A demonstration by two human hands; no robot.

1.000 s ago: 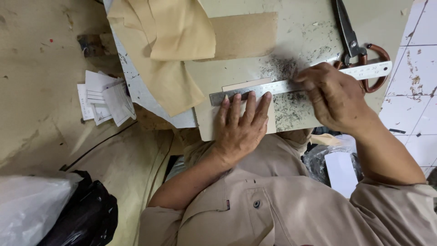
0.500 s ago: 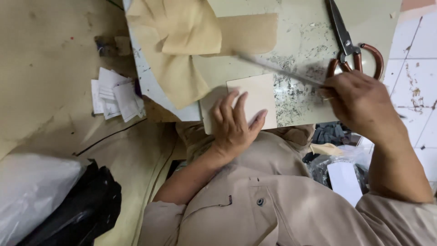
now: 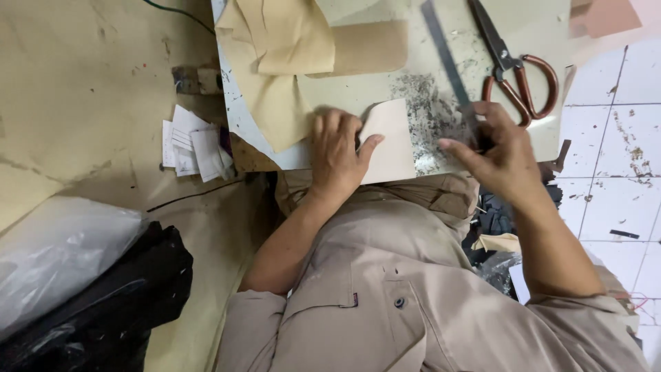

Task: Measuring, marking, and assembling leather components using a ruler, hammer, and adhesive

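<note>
My left hand (image 3: 336, 153) lies flat on a small cream piece of card (image 3: 391, 141) at the near edge of the worktable (image 3: 344, 89), fingers spread over its left side. My right hand (image 3: 501, 153) grips the near end of a long metal ruler (image 3: 447, 58), which now points away from me across the table, beside the card's right edge. A dark speckled patch (image 3: 427, 114) marks the table between card and ruler.
Large scissors with reddish-brown handles (image 3: 513, 65) lie to the right of the ruler. Tan fabric pieces (image 3: 289, 62) are heaped at the table's left. White paper slips (image 3: 189, 141) lie on the tan floor covering. A black bag (image 3: 117, 296) and clear plastic (image 3: 55, 248) sit lower left. White tiles (image 3: 613, 158) at right.
The ruler lay across the card under both hands; my right hand lifted it off and swung it to point away. My left hand stayed pressing the card.
</note>
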